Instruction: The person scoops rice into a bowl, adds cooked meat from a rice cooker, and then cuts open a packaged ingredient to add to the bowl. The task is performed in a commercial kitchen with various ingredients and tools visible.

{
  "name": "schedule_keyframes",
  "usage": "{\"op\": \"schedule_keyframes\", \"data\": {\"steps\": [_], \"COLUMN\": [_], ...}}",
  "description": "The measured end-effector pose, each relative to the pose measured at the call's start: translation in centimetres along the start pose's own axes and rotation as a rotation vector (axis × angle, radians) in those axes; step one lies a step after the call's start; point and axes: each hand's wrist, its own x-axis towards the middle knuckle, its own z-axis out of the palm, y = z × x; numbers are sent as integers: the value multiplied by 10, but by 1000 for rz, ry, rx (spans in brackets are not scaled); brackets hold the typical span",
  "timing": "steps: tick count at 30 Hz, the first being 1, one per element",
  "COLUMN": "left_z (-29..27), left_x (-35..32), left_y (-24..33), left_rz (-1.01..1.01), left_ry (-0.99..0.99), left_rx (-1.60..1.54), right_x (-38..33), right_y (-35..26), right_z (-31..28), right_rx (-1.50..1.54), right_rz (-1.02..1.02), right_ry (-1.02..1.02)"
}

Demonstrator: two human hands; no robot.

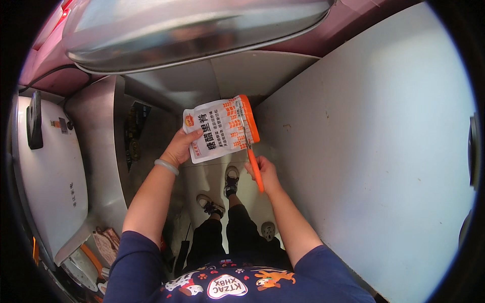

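My left hand [180,146] grips the lower left edge of a white food pouch [214,131] with an orange end strip, held up in front of me. My right hand [265,174] holds orange-handled scissors [252,161], whose blades lie along the pouch just inside its orange end. A pale bangle sits on my left wrist. Below the pouch I see my legs and shoes on the floor.
A large shiny metal lid or hood [192,30] hangs overhead at the top. A steel counter [96,151] and a white appliance [48,177] stand on the left. A broad grey-white panel [384,151] fills the right. Packets lie at the lower left [103,245].
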Motion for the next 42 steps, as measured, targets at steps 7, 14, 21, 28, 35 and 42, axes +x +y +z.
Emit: {"op": "schedule_keyframes", "data": {"steps": [7, 14, 21, 28, 35, 42], "left_z": [-8, -6, 18, 67, 53, 62], "left_x": [16, 37, -19, -215, -372, -440], "left_y": [-6, -17, -49, -35, -50, -87], "left_rz": [-42, -91, 11, 392, 821, 1109], "left_ry": [-2, -75, -94, -335, -52, 115], "left_rx": [35, 74, -399, -603, -670, -825], "right_x": [27, 52, 20, -60, -122, -217], "right_y": [-10, -12, 0, -100, -196, -200], "right_z": [-3, -16, -24, 62, 236, 215], "right_rx": [46, 150, -28, -475, -1232, -387], "right_rz": [81, 138, 6, -584, -1110, -617], "right_ry": [-39, -46, 433, -339, -608, -1587]}}
